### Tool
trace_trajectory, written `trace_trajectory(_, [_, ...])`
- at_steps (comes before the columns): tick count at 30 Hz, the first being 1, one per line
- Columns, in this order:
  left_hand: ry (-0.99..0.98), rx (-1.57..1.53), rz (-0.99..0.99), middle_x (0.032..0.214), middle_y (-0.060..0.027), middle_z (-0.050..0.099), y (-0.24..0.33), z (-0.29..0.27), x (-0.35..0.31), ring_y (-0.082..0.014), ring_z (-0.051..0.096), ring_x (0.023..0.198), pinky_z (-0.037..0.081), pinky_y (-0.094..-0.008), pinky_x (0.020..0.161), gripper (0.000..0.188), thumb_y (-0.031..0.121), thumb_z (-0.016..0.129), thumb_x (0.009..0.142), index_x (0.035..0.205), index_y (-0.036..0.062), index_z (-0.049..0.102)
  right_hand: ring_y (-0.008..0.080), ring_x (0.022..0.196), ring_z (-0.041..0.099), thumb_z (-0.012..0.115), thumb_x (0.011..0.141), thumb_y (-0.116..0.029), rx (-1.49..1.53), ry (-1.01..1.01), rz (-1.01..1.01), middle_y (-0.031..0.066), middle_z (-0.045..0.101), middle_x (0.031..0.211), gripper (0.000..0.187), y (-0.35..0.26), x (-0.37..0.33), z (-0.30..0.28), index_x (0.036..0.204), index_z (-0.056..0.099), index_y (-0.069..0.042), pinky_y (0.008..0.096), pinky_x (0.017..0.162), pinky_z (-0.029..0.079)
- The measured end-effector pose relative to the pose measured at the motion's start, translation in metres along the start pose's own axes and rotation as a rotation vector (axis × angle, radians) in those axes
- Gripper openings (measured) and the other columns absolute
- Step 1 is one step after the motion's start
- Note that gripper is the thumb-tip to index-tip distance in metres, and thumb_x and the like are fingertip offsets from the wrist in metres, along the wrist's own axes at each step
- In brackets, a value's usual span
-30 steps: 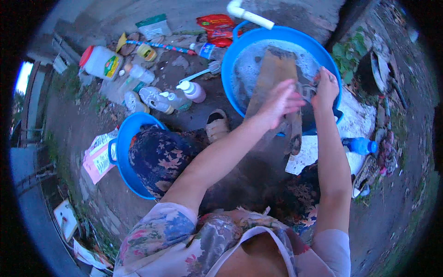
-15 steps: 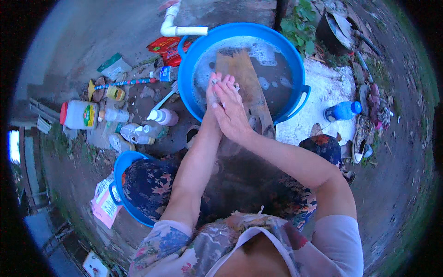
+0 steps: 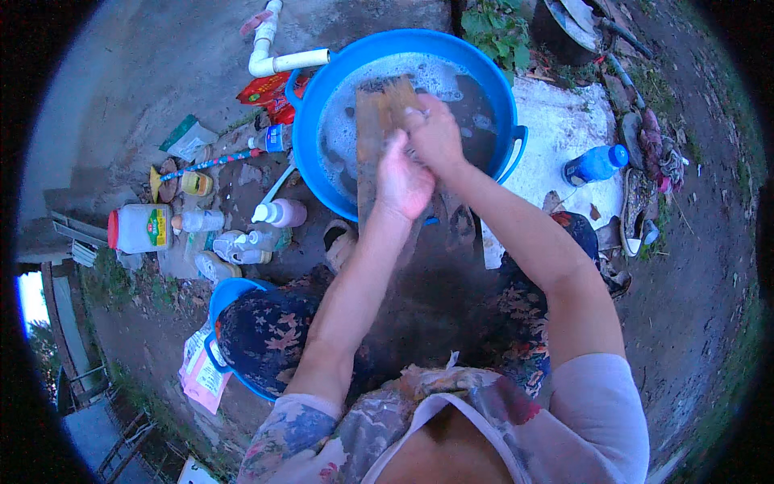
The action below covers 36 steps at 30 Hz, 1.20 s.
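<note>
Above the wooden board (image 3: 373, 129) my left hand (image 3: 403, 179) is turned palm up, thumb raised, its fingers hidden under the other hand. My right hand (image 3: 438, 135) is closed over the left fingers and blurred by motion; whatever lies between the two hands, if anything, cannot be made out. The board leans in a large blue tub (image 3: 506, 97), its upper part in cloudy, foamy water (image 3: 472, 89) and its lower end toward me over the near rim.
A white pipe (image 3: 294, 60) reaches over the tub's left rim. On the left stand a pink-white pump bottle (image 3: 282, 213), a red-lidded jar (image 3: 143, 228) and pale shoes (image 3: 230, 248). A blue bottle (image 3: 595, 165) lies on a white slab (image 3: 556, 121); a smaller blue tub (image 3: 234, 290) sits by my left knee.
My hands, pressed palm to palm half a second ago, have come nearer and to the right. The right is now curled over the left. The whole view has shifted slightly.
</note>
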State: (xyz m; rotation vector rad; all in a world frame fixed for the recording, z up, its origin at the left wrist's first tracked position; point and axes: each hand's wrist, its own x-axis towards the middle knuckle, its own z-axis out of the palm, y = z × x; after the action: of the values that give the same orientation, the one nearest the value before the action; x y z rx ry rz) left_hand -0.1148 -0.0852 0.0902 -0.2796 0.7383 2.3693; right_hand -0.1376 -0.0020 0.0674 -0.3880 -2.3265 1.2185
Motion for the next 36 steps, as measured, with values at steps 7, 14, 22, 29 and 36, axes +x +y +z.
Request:
trace_trajectory(7, [0.017, 0.038, 0.005, 0.128, -0.0041, 0.046, 0.007, -0.005, -0.008, -0.0187, 0.041, 0.118, 0.028, -0.0332, 0.101, 0.043, 0.037, 0.044, 0.091, 0.128, 0.0160, 0.040, 0.0350, 0.104, 0.051, 0.053, 0.077, -0.018, 0.131, -0.063, 0.138, 0.0205, 0.057, 0.104, 0.034, -0.042, -0.009, -0.027, 0.106, 0.056, 0.001, 0.0432, 0.088, 0.040])
trace_trajectory(14, [0.032, 0.007, 0.219, 0.123, -0.0075, 0.048, 0.025, -0.041, 0.014, -0.0225, 0.046, 0.113, 0.037, -0.0407, 0.095, 0.043, 0.041, 0.038, 0.091, 0.124, 0.0132, 0.042, 0.0362, 0.112, 0.047, 0.052, 0.078, -0.018, 0.052, -0.057, -0.285, 0.0243, 0.051, 0.118, 0.042, -0.039, -0.055, 0.012, 0.115, 0.053, 0.000, 0.0387, 0.093, 0.038])
trace_trajectory(22, [0.076, 0.013, 0.162, 0.125, -0.0084, 0.047, 0.034, -0.012, 0.017, -0.0250, 0.045, 0.114, 0.035, -0.0418, 0.096, 0.047, 0.045, 0.040, 0.090, 0.126, 0.0140, 0.040, 0.0353, 0.115, 0.045, 0.052, 0.078, -0.014, 0.108, -0.088, -0.133, 0.0249, 0.048, 0.121, 0.045, -0.027, -0.047, 0.015, 0.120, 0.048, 0.000, 0.0409, 0.098, 0.033])
trace_trajectory(29, [-0.023, 0.100, 0.026, 0.122, -0.0038, 0.049, 0.000, 0.008, -0.009, -0.0214, 0.048, 0.111, 0.039, -0.0374, 0.093, 0.045, 0.039, 0.048, 0.088, 0.124, 0.0126, 0.042, 0.0407, 0.124, 0.032, 0.052, 0.077, -0.020, 0.375, -0.159, 0.308, 0.0230, 0.042, 0.129, 0.046, -0.043, -0.009, -0.028, 0.120, 0.050, -0.004, 0.0514, 0.102, 0.023])
trace_trajectory(36, [-0.384, -0.042, 0.152, 0.107, -0.0037, 0.053, 0.010, -0.035, 0.011, -0.0185, 0.051, 0.096, 0.041, -0.0356, 0.086, 0.037, 0.040, 0.044, 0.090, 0.115, 0.0128, 0.047, 0.0372, 0.125, 0.033, 0.051, 0.078, -0.015, 0.057, -0.076, -0.135, 0.0216, 0.045, 0.126, 0.044, -0.046, -0.044, 0.012, 0.119, 0.050, 0.000, 0.0428, 0.105, 0.022])
